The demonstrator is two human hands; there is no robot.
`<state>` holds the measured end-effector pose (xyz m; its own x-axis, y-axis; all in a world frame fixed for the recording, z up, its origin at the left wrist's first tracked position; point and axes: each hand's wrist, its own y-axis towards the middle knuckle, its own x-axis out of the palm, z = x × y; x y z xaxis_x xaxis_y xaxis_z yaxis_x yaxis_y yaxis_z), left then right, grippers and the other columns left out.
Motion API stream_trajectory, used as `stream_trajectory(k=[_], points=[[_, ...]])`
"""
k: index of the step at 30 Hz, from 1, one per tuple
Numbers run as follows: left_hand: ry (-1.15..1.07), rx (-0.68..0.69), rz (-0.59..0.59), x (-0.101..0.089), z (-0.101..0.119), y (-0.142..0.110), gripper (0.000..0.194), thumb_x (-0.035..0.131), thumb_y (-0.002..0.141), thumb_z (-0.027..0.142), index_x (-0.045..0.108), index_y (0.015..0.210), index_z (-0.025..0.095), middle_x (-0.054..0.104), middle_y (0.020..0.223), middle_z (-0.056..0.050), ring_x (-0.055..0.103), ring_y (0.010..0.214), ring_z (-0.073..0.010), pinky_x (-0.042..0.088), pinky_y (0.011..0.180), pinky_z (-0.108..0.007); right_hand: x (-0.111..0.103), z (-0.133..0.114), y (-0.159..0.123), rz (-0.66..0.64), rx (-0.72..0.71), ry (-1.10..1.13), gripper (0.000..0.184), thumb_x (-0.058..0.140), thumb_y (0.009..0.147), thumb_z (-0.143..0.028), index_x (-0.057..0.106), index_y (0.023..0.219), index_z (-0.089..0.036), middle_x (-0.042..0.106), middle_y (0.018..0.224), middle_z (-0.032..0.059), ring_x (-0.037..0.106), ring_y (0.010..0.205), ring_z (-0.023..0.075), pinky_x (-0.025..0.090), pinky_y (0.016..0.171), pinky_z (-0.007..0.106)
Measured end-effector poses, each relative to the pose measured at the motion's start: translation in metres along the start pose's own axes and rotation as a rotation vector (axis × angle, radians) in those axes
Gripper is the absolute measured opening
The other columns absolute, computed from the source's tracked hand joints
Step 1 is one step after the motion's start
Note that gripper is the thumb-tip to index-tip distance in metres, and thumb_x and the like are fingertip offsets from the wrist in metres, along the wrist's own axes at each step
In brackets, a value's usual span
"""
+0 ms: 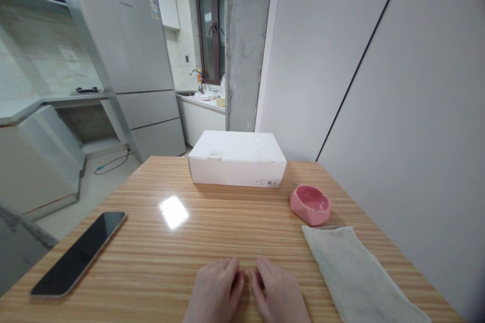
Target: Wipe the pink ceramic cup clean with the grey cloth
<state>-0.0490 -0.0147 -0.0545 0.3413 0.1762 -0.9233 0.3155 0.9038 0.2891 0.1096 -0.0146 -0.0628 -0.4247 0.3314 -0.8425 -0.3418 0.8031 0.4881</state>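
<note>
The pale grey-green cloth [359,272] lies flat to the right of both hands, well apart from them, with a strip of bare table [151,262] between. Its far edge is farther forward than the knuckles, and from there its long axis slants back toward the person and outward, away from the hands, until the bottom of the view cuts it off. The right hand [280,290] is plainly the nearer one, with the cloth out past its little-finger side; the left hand [217,287] is on the other side of the right, so the line from it to the cloth crosses the right hand. Both hands rest near the table's close edge, backs up, fingers curled inward, the two thumb sides facing each other across a narrow gap. No object shows in either, though the palms are hidden and I cannot tell how tightly the fingers are closed. Just beyond the cloth's far edge, ahead and to the right of the hands, sits the pink faceted ashtray [309,205]; whether the two touch is hard to tell. Straight ahead, well beyond the fingers, the white box [237,169] lies with its long side running across in front of the hands. The dark-screened phone [81,252] lies well off to the left hand's outer side, its long axis slanting forward and inward.
</note>
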Motion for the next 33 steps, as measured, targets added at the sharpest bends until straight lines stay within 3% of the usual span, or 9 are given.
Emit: stream_trajectory(k=[12, 33], points=[[-0.01, 0.0, 0.003, 0.0025, -0.0012, -0.0006, 0.02, 0.043, 0.086, 0.014, 0.053, 0.071, 0.022, 0.067, 0.066, 0.0, 0.065, 0.059, -0.0178, 0.039, 0.052, -0.026, -0.0014, -0.001, 0.0001, -0.001, -0.011, -0.019, 0.021, 0.037, 0.089, -0.018, 0.043, 0.07, -0.023, 0.057, 0.059, -0.0021, 0.057, 0.05, 0.0135, 0.029, 0.049, 0.024], [-0.062, -0.072, -0.026, 0.0011, -0.0004, -0.0035, 0.018, 0.044, 0.088, 0.016, 0.054, 0.073, 0.022, 0.066, 0.07, 0.0, 0.064, 0.065, -0.0181, 0.04, 0.057, -0.027, 0.0001, -0.002, -0.0054, -0.114, 0.104, 0.06, 0.018, 0.042, 0.09, -0.016, 0.046, 0.074, -0.023, 0.058, 0.068, -0.0012, 0.057, 0.06, 0.0161, 0.03, 0.056, 0.026]])
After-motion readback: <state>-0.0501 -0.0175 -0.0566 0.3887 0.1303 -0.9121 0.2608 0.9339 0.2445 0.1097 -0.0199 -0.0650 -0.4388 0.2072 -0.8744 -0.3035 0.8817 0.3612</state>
